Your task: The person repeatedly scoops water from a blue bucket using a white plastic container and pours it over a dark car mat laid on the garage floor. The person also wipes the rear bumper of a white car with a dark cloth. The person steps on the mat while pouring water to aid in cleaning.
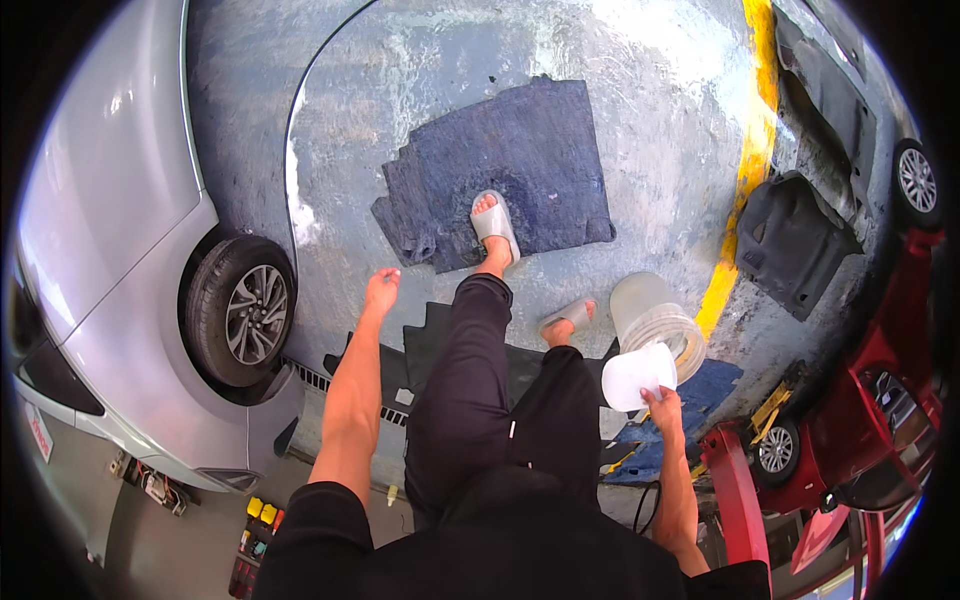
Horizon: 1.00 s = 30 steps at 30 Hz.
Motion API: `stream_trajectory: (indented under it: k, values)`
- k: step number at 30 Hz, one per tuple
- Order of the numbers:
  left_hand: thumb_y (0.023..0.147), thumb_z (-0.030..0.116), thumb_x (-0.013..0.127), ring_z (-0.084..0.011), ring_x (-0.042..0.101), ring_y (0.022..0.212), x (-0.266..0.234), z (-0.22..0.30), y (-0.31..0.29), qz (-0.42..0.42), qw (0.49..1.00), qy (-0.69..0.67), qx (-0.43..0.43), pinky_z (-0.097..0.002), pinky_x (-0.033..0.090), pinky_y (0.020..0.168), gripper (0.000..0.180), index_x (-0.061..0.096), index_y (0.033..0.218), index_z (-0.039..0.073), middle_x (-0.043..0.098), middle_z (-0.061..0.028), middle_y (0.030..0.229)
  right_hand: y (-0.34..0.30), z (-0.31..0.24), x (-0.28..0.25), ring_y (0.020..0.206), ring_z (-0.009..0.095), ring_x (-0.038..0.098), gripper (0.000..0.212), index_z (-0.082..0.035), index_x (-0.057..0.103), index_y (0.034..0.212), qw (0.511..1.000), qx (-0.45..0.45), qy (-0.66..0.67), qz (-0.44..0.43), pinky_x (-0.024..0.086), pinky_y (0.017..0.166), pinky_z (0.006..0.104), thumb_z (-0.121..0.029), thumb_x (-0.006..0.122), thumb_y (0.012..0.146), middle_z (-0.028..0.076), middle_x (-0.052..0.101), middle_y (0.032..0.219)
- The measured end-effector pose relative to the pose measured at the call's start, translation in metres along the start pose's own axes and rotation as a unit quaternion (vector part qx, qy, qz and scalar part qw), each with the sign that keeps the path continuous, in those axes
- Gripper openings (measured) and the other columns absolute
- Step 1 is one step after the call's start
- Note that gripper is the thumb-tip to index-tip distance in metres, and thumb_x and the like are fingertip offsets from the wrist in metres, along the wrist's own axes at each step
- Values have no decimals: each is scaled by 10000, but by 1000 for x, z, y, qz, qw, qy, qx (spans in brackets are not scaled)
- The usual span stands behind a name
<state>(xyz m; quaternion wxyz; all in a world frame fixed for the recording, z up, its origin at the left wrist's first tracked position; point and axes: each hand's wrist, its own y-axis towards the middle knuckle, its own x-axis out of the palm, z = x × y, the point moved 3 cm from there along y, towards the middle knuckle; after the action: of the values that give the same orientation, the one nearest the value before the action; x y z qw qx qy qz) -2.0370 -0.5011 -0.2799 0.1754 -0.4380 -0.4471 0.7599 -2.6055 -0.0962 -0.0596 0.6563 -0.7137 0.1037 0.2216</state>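
Note:
My right hand grips the edge of a white plastic tub, fingers wrapped at its rim. The tub is beside a translucent plastic bucket and covers part of the bucket's mouth; whether they touch I cannot tell. My left hand hangs free over the floor with loosely bent fingers and nothing visible in it. Under my left foot, in a grey slide sandal, lies a dark blue carpet mat with a darker, wet-looking patch. My right foot, in a matching sandal, stands on the floor beside the bucket.
A silver car stands at the left, its wheel near my left arm. A thin hose curves along the floor. Black mats lie beyond a yellow line at the right, near a red car. Behind me runs a drain grate.

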Motion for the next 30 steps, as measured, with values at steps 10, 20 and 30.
stream_trajectory:
  k: [10, 20, 30]
  values:
    - [996, 343, 630, -170, 705, 899, -58, 117, 21, -39, 992, -120, -2, -334, 547, 629, 344, 656, 1232, 94, 700, -45, 1095, -27, 20, -9, 811, 158, 681, 364, 61, 712, 1059, 997, 57, 60, -10, 534, 777, 316, -235, 792, 864, 111, 751, 934]
    - [1007, 320, 614, -172, 695, 973, -77, 182, -19, -93, 993, -66, -31, -344, 537, 690, 338, 639, 1241, 78, 691, -39, 1132, -6, -41, -37, 955, 253, 704, 594, 121, 653, 1151, 997, 73, 7, -9, 521, 872, 352, -336, 828, 814, 207, 736, 1024]
    - [1013, 349, 604, -189, 695, 1020, -93, 265, 26, -99, 990, -95, -23, -359, 553, 756, 378, 624, 1268, 71, 681, -59, 1194, 17, -70, -55, 922, 257, 709, 558, 118, 668, 1111, 989, 100, 97, -52, 525, 854, 347, -326, 827, 812, 202, 744, 985]
